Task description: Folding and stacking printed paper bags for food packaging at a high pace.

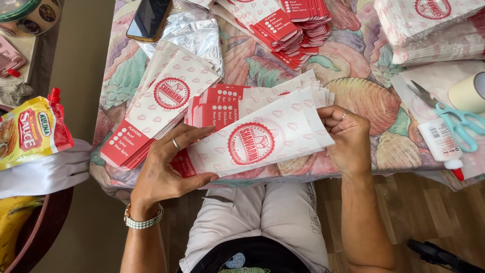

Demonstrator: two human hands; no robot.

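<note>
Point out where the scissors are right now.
In the head view, the teal-handled scissors lie at the table's right edge, between the tape roll and the glue bottle, beyond the right hand.

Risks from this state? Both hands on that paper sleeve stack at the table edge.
1. The fanned sleeve stack is pinched only at its ends by the left hand and right hand, partly past the table edge; sleeves might slip to the floor.
2. The glue bottle and scissors lie near the right hand; a nudge may smear or snag.
</note>
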